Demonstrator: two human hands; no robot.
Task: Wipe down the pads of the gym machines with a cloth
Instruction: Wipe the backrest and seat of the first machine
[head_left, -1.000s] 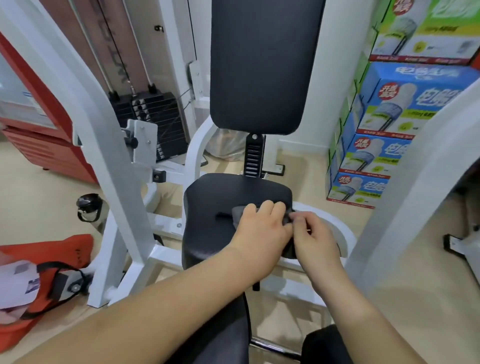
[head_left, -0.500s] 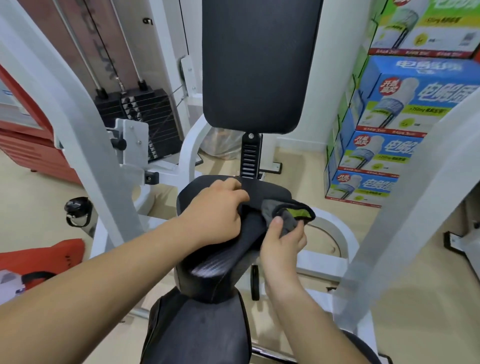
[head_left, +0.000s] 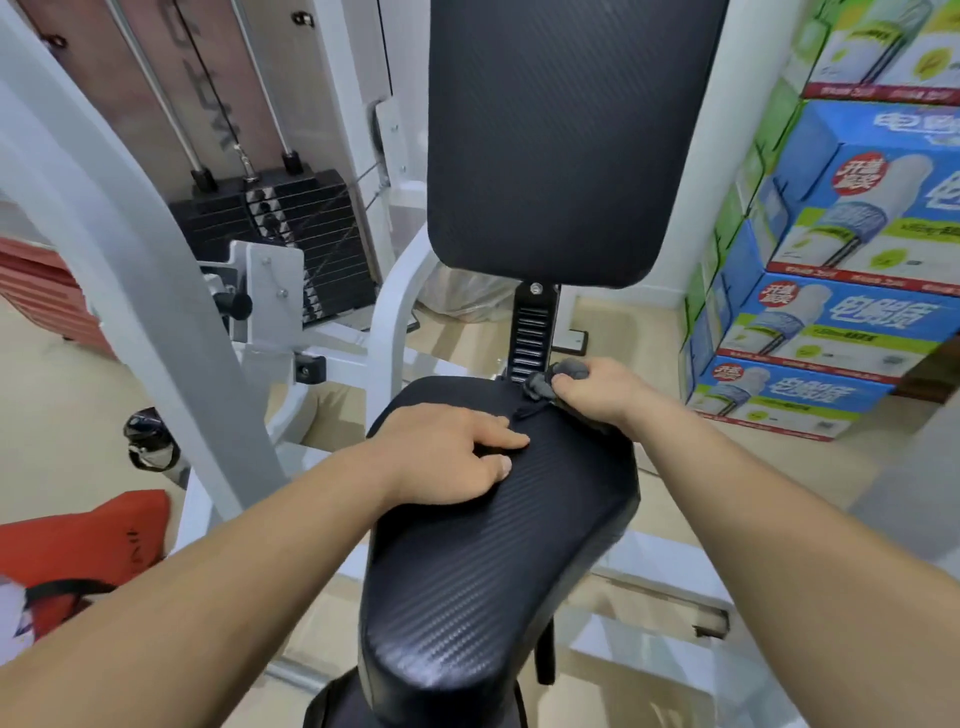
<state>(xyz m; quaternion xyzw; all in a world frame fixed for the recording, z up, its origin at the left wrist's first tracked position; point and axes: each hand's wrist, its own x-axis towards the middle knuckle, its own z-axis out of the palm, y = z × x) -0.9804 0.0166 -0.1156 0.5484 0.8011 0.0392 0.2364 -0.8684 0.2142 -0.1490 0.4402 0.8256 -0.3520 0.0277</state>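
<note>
Gripping cloth (head_left: 565, 375) alone now, right hand (head_left: 598, 393) at rear of seat pad (head_left: 493, 551)

Head camera faces forward and down; close above seat pad (head_left: 493, 571)

Left hand (head_left: 447, 457) is lying flat on the seat (head_left: 493, 545), fingers straight, pressing its far left part. Right hand (head_left: 597, 389) is gripping a bunched grey cloth (head_left: 566, 371) at the seat's far right edge, just beside the black post (head_left: 530, 338) under the backrest (head_left: 566, 135). Weight stack (head_left: 291, 228) is sitting far left. Boxes (head_left: 841, 312) are standing stacked at right. Red bag (head_left: 78, 540) is lying near left.
</note>
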